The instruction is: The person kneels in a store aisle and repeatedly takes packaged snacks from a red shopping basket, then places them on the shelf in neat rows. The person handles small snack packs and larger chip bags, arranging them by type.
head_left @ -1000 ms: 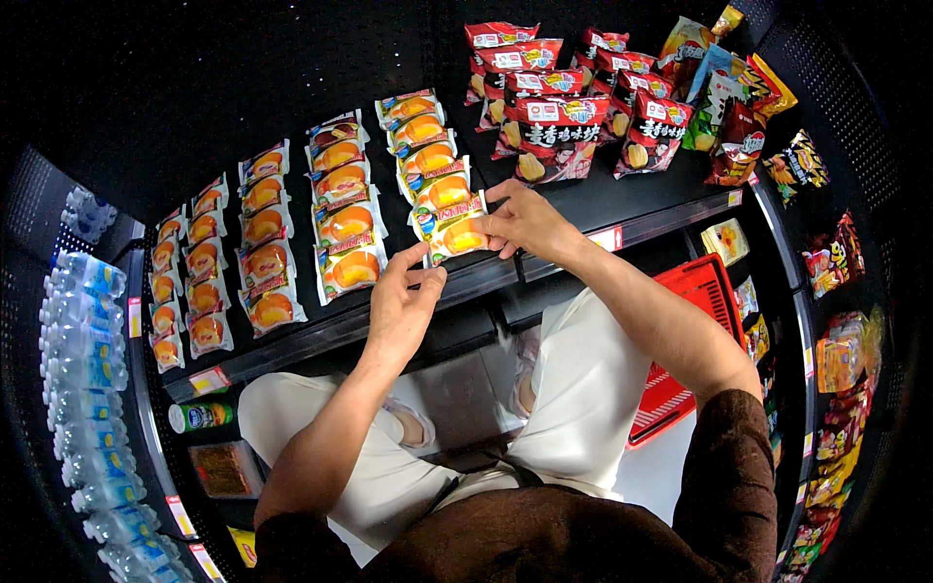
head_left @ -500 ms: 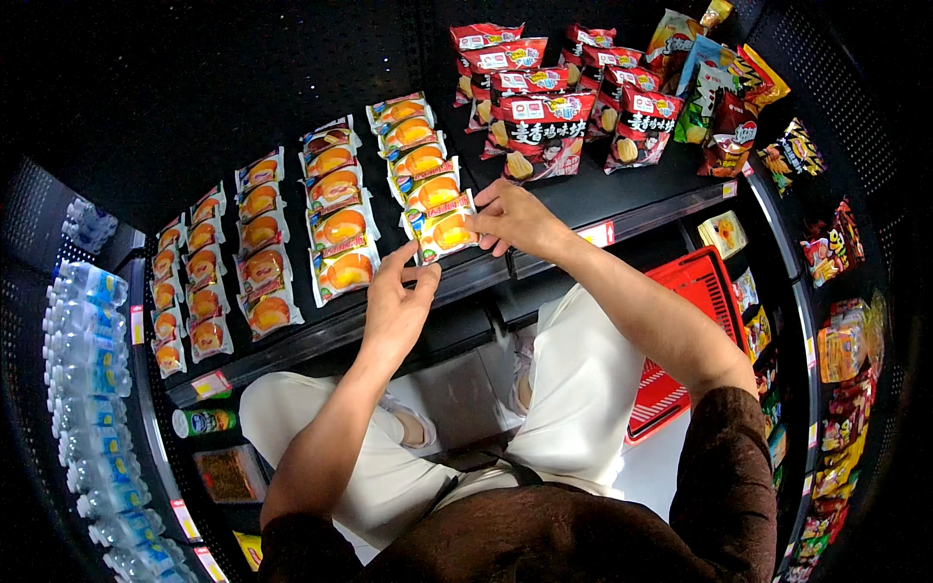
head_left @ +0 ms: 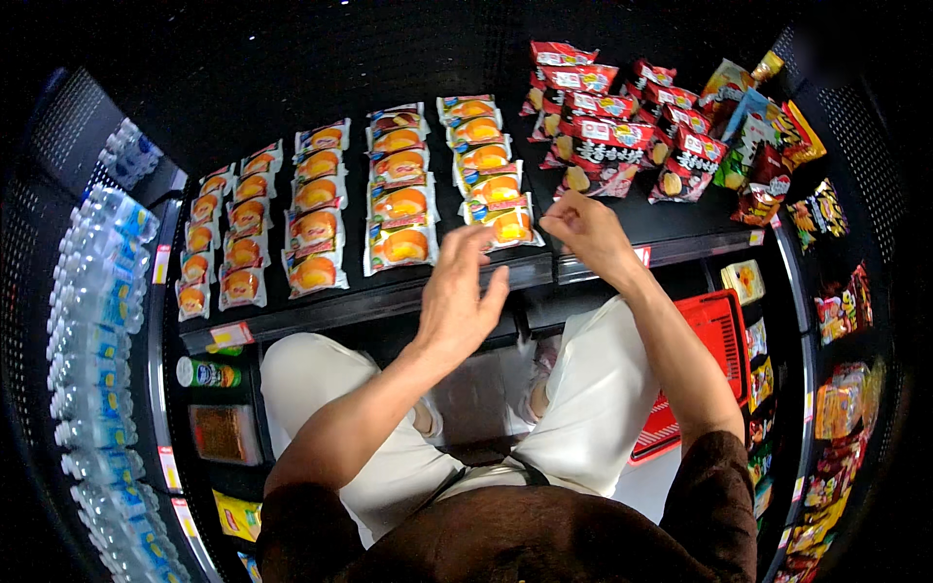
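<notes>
Wrapped round buns (head_left: 401, 203) in clear packets lie in several slanting columns on the black shelf (head_left: 362, 289). The front bun packet (head_left: 511, 225) of the rightmost column sits near the shelf's front edge, between my hands. My left hand (head_left: 461, 294) hovers at its left front corner, thumb and fingers apart, holding nothing. Beside the packet's right edge is my right hand (head_left: 591, 236), its fingers loosely curled with a gap to the thumb and nothing visible between them. Whether either hand's fingertips still touch the wrapper is hard to make out.
Red snack bags (head_left: 610, 155) stand in rows to the right, beside mixed bags (head_left: 761, 180). Water bottles (head_left: 102, 321) line the left side. A red basket (head_left: 714, 335) is on the floor by my right knee. Below the shelf lies a green canister (head_left: 208, 372).
Both hands have loosened from the front bun packet; the left has opened and drawn back slightly, the right has shifted off its edge. The whole view has swung, moving the shelf rightward.
</notes>
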Motion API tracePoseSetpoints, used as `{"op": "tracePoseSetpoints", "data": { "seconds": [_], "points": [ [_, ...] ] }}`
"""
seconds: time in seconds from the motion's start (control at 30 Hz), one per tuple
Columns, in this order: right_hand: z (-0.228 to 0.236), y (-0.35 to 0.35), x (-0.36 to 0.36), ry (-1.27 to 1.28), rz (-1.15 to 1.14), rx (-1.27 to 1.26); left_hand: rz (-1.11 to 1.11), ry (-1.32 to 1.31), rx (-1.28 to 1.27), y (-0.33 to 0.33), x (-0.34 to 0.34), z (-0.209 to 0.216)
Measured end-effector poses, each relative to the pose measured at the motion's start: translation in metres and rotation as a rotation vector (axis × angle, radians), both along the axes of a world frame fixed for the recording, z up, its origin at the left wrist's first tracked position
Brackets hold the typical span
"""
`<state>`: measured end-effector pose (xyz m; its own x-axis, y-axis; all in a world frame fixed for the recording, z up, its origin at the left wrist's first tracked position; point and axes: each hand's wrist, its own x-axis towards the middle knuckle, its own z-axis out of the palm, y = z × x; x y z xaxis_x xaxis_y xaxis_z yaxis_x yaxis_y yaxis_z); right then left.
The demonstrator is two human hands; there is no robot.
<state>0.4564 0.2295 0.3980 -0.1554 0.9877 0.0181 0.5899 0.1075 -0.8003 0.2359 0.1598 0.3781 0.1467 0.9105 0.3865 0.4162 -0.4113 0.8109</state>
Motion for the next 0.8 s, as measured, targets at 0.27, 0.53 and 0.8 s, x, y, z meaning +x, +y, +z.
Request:
{"op": "tracePoseSetpoints", "data": {
  "seconds": [0.27, 0.53, 0.8],
  "points": [
    [0.024, -0.021, 0.018, 0.175, -0.198, 0.474, -0.22, 0.106, 0.043, -0.02, 0.003, -0.001],
    [-0.009, -0.098, 0.106, 0.662, -0.695, 0.468, -0.359, 0.24, 0.046, -0.028, 0.002, 0.003],
    [-0.163, -0.225, 0.121, 0.341, -0.704, 0.035, -0.404, 0.242, -0.013, -0.035, 0.0, 0.005]
  ]
}}
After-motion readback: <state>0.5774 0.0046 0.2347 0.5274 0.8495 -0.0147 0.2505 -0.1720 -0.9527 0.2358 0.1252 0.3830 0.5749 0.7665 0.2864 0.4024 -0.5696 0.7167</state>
